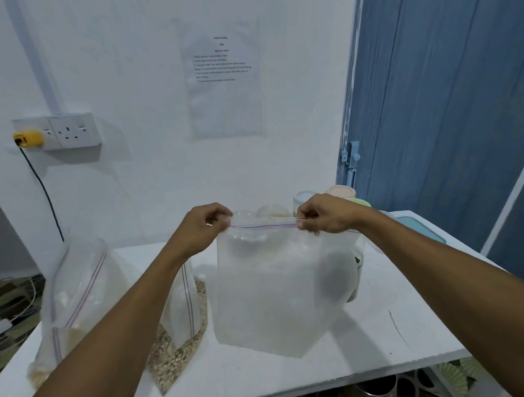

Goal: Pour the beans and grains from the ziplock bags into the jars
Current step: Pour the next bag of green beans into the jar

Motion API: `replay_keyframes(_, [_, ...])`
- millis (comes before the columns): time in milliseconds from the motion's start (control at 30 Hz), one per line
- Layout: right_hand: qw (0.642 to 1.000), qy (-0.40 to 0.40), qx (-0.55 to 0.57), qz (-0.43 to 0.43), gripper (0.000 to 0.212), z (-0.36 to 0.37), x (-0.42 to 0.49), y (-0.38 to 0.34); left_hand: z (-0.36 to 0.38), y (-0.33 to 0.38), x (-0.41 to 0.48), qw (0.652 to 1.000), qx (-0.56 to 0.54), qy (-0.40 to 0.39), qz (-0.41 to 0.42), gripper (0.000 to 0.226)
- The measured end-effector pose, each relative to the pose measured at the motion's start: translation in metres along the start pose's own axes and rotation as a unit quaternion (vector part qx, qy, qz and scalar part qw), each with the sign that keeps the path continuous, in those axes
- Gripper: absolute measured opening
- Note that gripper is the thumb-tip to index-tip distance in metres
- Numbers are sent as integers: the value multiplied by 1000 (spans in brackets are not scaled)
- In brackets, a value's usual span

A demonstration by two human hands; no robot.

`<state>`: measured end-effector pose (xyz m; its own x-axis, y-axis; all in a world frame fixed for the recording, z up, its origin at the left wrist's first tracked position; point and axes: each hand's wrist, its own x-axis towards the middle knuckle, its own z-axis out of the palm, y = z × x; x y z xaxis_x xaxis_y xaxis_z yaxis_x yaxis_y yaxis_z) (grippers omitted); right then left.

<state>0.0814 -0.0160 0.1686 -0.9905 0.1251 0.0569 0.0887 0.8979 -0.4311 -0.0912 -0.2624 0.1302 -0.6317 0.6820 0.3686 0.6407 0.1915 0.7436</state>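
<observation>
I hold a clear ziplock bag (276, 293) upright over the white table (392, 321); it looks nearly empty. My left hand (202, 227) pinches its zip strip at the left corner. My right hand (323, 215) pinches the same strip near the right end. Behind the bag stand clear jars (273, 211), mostly hidden by it; one (359, 258) at the right shows dark grains. A bag of pale beans (71, 297) stands at the left, and a bag of brownish grains (182, 328) lies under my left forearm.
Pastel jar lids (340, 192) are stacked at the back right, beside a blue-lidded container (416, 225). A wall socket (71, 130) with a yellow plug and black cable sits left. A blue door (445, 117) stands right. The table's front edge is close below.
</observation>
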Motion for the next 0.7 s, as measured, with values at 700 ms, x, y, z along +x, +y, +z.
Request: replay_keyframes(700, [985,144,85,46,33,-16,-42,40,5,18,14,994,66,-85,22,21])
